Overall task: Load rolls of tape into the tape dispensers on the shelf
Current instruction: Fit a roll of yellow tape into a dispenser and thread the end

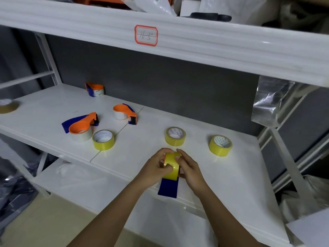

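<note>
Yellow tape roll (172,165) lower centre of frame, gripped between my left hand (154,169) and right hand (189,168), steadying it over blue dispenser (168,188) handle for seating.

Yellow tape roll (172,165) upright on blue dispenser (168,188)

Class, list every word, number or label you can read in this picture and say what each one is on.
"16-5", handwritten and struck through, not certain: red-bordered label on the upper shelf edge.
Printed marks inside the tape roll cores: too small to read.
Marks on the back dispenser: blurred, unreadable.
</note>
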`<control>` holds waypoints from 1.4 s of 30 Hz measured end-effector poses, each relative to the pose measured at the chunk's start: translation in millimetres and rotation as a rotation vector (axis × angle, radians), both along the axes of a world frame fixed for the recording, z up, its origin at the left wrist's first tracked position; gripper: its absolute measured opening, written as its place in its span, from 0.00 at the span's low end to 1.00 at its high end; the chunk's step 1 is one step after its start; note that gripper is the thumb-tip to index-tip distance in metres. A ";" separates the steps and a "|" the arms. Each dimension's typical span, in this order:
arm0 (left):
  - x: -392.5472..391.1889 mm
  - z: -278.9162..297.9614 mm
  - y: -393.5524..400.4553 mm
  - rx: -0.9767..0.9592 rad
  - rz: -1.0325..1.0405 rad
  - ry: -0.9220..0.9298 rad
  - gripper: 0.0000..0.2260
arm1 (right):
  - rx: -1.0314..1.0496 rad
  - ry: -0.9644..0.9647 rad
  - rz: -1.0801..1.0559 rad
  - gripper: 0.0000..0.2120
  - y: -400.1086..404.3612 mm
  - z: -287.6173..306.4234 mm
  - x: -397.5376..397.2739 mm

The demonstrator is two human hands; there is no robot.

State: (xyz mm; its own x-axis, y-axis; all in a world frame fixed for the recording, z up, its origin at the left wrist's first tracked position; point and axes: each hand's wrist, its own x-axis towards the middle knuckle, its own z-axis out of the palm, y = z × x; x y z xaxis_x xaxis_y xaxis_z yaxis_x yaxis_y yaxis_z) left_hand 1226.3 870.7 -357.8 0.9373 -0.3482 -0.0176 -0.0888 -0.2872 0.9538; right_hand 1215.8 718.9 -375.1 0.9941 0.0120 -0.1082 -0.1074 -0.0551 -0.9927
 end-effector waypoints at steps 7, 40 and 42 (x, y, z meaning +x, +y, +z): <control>-9.1 -0.9 2.6 -0.004 -0.065 -0.043 0.27 | 0.061 0.135 -0.006 0.15 7.2 15.2 -0.9; -4.4 -3.7 7.0 -0.037 0.030 0.098 0.25 | -0.067 0.225 0.004 0.24 16.9 7.6 -6.6; -4.5 -4.5 7.0 -0.080 0.073 0.121 0.23 | -0.067 0.238 -0.030 0.27 19.9 9.1 -4.9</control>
State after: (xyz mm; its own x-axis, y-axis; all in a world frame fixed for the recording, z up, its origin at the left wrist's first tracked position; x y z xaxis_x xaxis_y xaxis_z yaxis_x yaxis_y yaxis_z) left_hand 1221.8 877.7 -362.3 0.9528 -0.2841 -0.1068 0.0463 -0.2117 0.9762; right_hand 1210.9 738.8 -366.0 0.9403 -0.0322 -0.3387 -0.3401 -0.1133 -0.9335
